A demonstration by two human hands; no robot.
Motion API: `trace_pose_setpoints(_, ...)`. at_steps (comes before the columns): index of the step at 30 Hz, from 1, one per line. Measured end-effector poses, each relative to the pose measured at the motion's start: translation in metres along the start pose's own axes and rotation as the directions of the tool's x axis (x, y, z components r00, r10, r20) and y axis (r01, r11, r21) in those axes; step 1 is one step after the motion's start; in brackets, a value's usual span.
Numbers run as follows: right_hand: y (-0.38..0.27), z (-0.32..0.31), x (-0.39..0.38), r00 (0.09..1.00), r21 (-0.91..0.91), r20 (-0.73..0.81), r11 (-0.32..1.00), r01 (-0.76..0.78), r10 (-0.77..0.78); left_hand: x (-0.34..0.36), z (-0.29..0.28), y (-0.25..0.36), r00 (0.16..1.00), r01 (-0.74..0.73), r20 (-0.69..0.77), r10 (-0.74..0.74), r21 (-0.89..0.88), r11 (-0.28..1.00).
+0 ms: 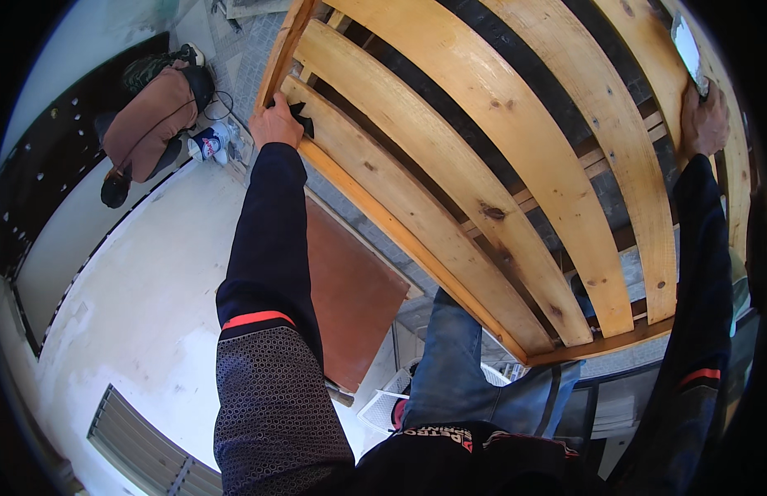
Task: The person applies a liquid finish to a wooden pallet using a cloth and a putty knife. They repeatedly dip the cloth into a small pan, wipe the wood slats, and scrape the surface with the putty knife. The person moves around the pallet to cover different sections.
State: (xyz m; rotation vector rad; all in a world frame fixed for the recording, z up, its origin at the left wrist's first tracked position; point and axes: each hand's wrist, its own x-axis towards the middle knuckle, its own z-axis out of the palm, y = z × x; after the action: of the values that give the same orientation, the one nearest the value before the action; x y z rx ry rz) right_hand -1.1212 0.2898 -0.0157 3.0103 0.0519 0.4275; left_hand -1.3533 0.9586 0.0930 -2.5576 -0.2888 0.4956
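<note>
A wooden slatted bed frame (524, 107), varnished and knotted, fills the upper right, tilted before me. My left hand (276, 126) is closed over its left side rail. A small black piece (301, 121) shows beside those fingers against the outer slat; I cannot tell whether the hand holds it. At the far right, my right hand (704, 122) is closed on a scraper (687, 48) with a flat, shiny metal blade. The handle is mostly hidden in my grip. The blade lies over the slats on that side; whether it touches the wood is unclear.
Another person in a brown top (156, 124) bends low at the upper left. Near them stands a white and blue bucket (208, 145). A reddish-brown board (346, 289) is below my left arm, close to a white wire basket (392, 401). A pale wall (144, 306) spans the left.
</note>
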Motion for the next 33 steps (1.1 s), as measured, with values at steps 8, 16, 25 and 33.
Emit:
trace_pose_setpoints(8,-0.001,-0.004,-0.001,1.0,0.029,0.011,1.0,0.004,-0.004,-0.037,-0.02,0.009,0.994,-0.031,0.106,0.038,-0.067,0.997)
trace_pose_setpoints(16,-0.001,-0.004,-0.002,1.0,0.036,0.019,0.999,-0.01,0.009,-0.029,-0.009,0.015,0.975,0.208,0.044,-0.217,0.148,0.967)
trace_pose_setpoints(25,0.003,-0.003,0.0,1.0,0.022,0.01,1.0,-0.012,0.012,-0.012,-0.003,0.008,0.93,0.368,0.025,-0.367,-0.048,0.929)
trace_pose_setpoints(33,0.019,0.019,0.003,0.999,-0.057,-0.037,0.998,0.034,-0.037,0.012,-0.006,0.038,0.938,0.19,-0.212,-0.275,-0.35,0.917)
